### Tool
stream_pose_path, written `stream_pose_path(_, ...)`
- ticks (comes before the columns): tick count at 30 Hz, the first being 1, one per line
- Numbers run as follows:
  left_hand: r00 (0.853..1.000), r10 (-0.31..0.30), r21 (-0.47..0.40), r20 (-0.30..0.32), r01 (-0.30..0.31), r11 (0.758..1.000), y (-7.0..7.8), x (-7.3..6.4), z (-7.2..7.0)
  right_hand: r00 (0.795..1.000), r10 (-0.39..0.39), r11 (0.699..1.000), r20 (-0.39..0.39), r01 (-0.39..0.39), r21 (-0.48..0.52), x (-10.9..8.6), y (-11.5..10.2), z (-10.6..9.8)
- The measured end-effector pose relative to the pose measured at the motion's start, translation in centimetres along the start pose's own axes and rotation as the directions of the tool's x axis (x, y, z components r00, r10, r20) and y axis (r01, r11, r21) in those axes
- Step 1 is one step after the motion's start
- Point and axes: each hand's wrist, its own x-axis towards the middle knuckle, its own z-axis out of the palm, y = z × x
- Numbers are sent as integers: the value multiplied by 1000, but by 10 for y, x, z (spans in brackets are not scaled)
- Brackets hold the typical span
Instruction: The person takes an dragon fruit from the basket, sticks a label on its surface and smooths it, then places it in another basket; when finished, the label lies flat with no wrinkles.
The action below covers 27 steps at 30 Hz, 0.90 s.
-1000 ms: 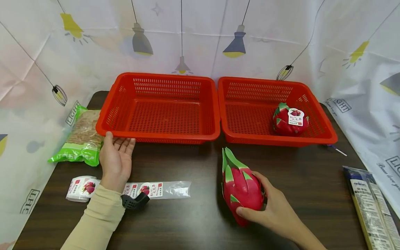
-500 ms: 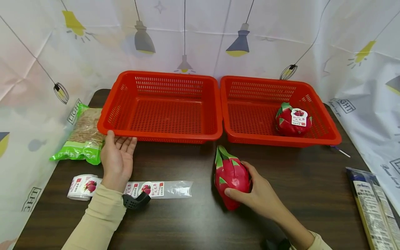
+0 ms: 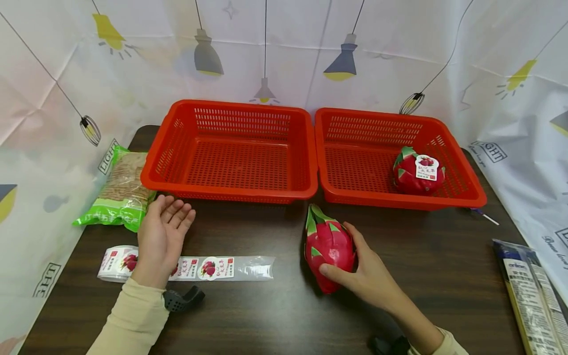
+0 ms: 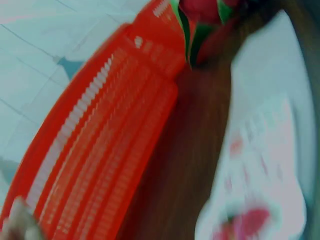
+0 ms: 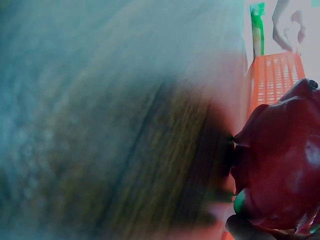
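Dragon fruit (image 3: 329, 251), head view: at the worktop (image 3: 266, 325), before the left end of the right red basket (image 3: 395, 200); right hand (image 3: 370, 278) holding it, fingers and thumb around its side. Left hand (image 3: 160, 241) palm up, fingers loosely bent, just off the left red basket (image 3: 230, 194), over the sticker strip (image 3: 217, 268). Stickered dragon fruit (image 3: 410, 182) inside right red basket.

Left wrist view: blurred; left red basket, sticker strip; dragon fruit at top edge.

Right wrist view: dragon fruit fills lower right.

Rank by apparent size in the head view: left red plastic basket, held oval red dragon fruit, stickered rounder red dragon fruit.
1. Left red plastic basket
2. Held dragon fruit
3. Stickered dragon fruit
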Motion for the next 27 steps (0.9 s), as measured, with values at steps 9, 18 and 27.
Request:
stream_pose_path(9, 922, 42, 897, 385, -384, 220, 13, -44, -37, 999, -35, 999, -10, 35, 36, -3, 2, -1)
stream_pose_path(18, 851, -61, 769, 521, -500, -399, -11, -59, -45, 984, -114, 993, -135, 111, -31, -10, -2, -4)
stream_pose_path(27, 818, -35, 699, 574, -511, -501, -20, -56, -49, 486, -783, 618, -389, 679, -396, -24, -25, 13)
